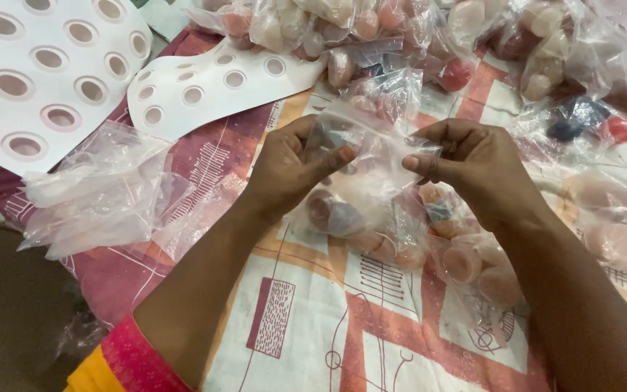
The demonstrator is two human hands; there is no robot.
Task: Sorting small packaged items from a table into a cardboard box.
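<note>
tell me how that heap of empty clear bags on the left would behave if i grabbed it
The empty clear bags look thin and crumpled, so probably floppy and very light. Their glossy film may let single bags slip out of a loose grab. Both hands, left hand and right hand, pinch a similar bag, which sags.

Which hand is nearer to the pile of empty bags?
Left. The left hand is just right of the empty bags; the right hand is farther right, beyond it.

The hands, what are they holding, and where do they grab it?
Both the left hand and the right hand pinch a small clear plastic bag by its top edge.
</note>
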